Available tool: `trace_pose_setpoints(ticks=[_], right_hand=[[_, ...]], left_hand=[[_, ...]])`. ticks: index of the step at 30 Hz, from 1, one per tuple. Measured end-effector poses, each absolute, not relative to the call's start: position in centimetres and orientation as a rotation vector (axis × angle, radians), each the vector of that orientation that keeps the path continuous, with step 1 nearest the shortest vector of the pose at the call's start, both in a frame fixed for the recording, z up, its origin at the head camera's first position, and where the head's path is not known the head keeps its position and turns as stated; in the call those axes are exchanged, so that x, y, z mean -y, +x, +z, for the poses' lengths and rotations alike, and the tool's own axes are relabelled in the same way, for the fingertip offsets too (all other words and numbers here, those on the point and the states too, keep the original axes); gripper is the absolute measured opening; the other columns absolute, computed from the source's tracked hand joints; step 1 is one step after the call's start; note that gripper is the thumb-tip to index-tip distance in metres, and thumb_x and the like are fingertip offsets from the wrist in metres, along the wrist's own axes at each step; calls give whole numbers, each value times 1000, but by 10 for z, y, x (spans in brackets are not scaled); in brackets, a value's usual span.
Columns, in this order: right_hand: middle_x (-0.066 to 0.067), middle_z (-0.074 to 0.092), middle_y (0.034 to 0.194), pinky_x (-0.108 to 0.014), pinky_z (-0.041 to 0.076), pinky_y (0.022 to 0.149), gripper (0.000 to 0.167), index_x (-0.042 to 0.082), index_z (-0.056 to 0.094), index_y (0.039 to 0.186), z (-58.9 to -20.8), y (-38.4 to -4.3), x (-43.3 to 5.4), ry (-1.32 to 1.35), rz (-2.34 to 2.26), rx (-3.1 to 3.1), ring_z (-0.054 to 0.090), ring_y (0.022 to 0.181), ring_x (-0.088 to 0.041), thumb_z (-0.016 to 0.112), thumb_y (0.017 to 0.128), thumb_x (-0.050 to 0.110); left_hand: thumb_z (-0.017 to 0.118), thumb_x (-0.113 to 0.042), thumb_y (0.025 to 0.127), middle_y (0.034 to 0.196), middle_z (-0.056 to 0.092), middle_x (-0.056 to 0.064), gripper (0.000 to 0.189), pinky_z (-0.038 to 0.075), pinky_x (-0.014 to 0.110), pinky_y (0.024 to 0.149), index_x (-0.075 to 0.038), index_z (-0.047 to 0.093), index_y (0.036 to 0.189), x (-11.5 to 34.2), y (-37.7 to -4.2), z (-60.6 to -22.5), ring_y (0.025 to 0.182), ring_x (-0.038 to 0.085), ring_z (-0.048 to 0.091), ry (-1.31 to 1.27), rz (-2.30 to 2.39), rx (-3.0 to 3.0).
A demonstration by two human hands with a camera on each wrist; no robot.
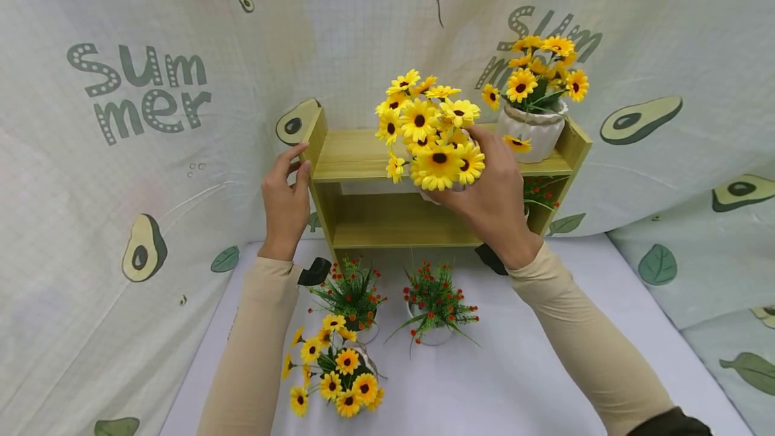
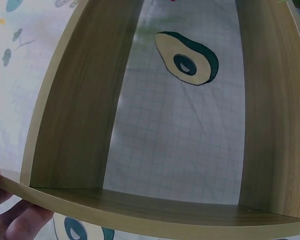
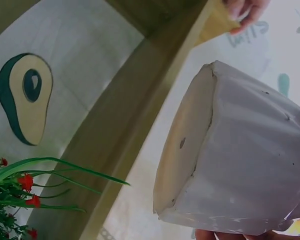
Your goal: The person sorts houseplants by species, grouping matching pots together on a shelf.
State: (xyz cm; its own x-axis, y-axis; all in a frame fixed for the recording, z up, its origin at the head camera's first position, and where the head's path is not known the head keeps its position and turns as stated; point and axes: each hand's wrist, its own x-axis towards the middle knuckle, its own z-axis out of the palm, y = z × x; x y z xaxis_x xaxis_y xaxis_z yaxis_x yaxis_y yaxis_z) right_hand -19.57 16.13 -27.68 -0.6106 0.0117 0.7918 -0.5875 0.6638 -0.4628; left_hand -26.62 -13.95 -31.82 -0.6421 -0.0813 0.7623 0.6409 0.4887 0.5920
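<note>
My right hand (image 1: 493, 194) grips a white ceramic flowerpot (image 3: 245, 155) of yellow artificial sunflowers (image 1: 430, 133). In the head view the flowers overlap the middle of the two-tier wooden shelf (image 1: 357, 153), hiding most of the pot. The right wrist view shows the pot tipped sideways, its flat base turned to the shelf's front edge and apart from it. At the shelf's left end, my left hand (image 1: 287, 200) pinches the edge of the side panel, thumb on one side and fingers (image 2: 27, 220) on the other.
Another potted sunflower (image 1: 529, 130) stands at the top tier's right end. Below it, a red-flowered plant (image 1: 539, 194) sits on the lower tier. On the white table (image 1: 484, 382) are two red-flowered pots (image 1: 438, 301) and a sunflower pot (image 1: 339, 369). A printed cloth (image 1: 181, 12) hangs behind.
</note>
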Motion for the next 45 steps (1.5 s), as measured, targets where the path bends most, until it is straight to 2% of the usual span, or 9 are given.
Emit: trace_pose_setpoints(ticks=[9, 13, 16, 18, 26, 38, 45], right_hand=[[-20, 66, 133, -54, 47, 104, 89, -4, 59, 142, -269, -227, -157, 359, 916, 2072, 61, 121, -39, 99, 73, 35], [-20, 67, 131, -53, 50, 104, 83, -3, 61, 138, -265, -238, -154, 322, 914, 2081, 62, 121, -38, 98, 75, 38], [-20, 68, 130, -51, 50, 104, 80, -2, 63, 136, -263, -246, -151, 288, 904, 2101, 63, 121, -38, 96, 78, 41], [-19, 68, 130, -51, 50, 105, 79, -1, 63, 137, -262, -250, -149, 253, 897, 2121, 63, 121, -38, 94, 80, 43], [-19, 66, 136, -55, 47, 107, 82, -1, 57, 145, -260, -264, -147, 95, 900, 2237, 59, 129, -40, 83, 88, 53], [-24, 61, 143, -58, 49, 105, 95, -5, 49, 151, -264, -271, -148, 31, 764, 2266, 57, 129, -45, 76, 91, 64], [-28, 54, 145, -57, 46, 111, 95, -10, 44, 151, -285, -255, -148, 151, 566, 2171, 55, 129, -45, 80, 92, 55]], left_hand=[[61, -6, 107, 138, 67, 18, 33, 56, 13, 81, 1, 66, 139, 139, -266, -317, 114, 36, 72, -480, -1200, 1972], [61, -6, 107, 139, 67, 17, 33, 63, 33, 83, 1, 66, 139, 140, -267, -318, 115, 36, 72, -469, -1203, 1977], [61, -6, 107, 139, 67, 18, 33, 63, 50, 84, 1, 66, 139, 141, -267, -319, 115, 37, 71, -461, -1210, 1978], [61, -5, 107, 139, 67, 18, 33, 62, 54, 84, 1, 66, 139, 141, -267, -319, 115, 37, 71, -459, -1216, 1978], [62, -5, 107, 140, 67, 18, 33, 62, 54, 85, 0, 66, 140, 140, -265, -319, 116, 38, 71, -453, -1219, 1981], [61, -4, 107, 140, 67, 18, 33, 63, 49, 84, 1, 66, 139, 138, -266, -316, 116, 36, 71, -459, -1203, 1978], [62, -4, 107, 140, 67, 17, 34, 63, 49, 84, 1, 66, 140, 139, -265, -318, 116, 36, 71, -434, -1206, 1991]])
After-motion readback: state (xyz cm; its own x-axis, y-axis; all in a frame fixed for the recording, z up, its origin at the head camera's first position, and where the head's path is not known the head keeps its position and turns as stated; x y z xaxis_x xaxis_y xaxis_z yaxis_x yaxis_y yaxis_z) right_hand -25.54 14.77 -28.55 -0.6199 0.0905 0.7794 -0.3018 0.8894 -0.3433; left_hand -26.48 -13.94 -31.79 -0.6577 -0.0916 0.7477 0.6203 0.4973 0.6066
